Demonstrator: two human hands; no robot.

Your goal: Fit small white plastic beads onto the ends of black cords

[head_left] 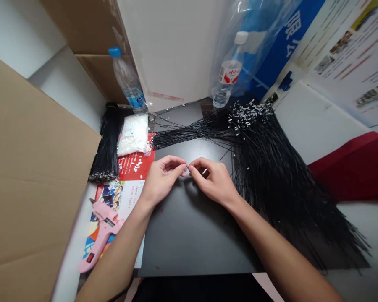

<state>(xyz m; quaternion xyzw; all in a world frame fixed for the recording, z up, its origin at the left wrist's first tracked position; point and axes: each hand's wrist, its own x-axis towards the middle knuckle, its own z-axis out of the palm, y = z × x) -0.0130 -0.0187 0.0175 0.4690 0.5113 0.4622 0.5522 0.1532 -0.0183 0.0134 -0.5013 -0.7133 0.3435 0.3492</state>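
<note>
My left hand (164, 178) and my right hand (214, 178) meet above the middle of the dark table, thumbs and forefingers pinched, fingertips almost touching. A tiny dark bit shows between them, too small to name. Beyond my hands lies a loose bunch of thin black wires (192, 133). To the right spreads a large heap of the same black wires (271, 167), with small white tips (250, 113) at its far end. Left of my left hand sits a clear bag of small white pieces (134, 133), and a few such pieces are scattered on red printed paper (138, 167).
A pink glue gun (102, 230) lies at the left on a colourful printed sheet (134, 201). A tied black wire bundle (107, 142) rests behind it. Two plastic bottles, one blue-capped (129, 84) and one white-capped (229, 73), stand at the back. A cardboard box (34, 176) borders the left.
</note>
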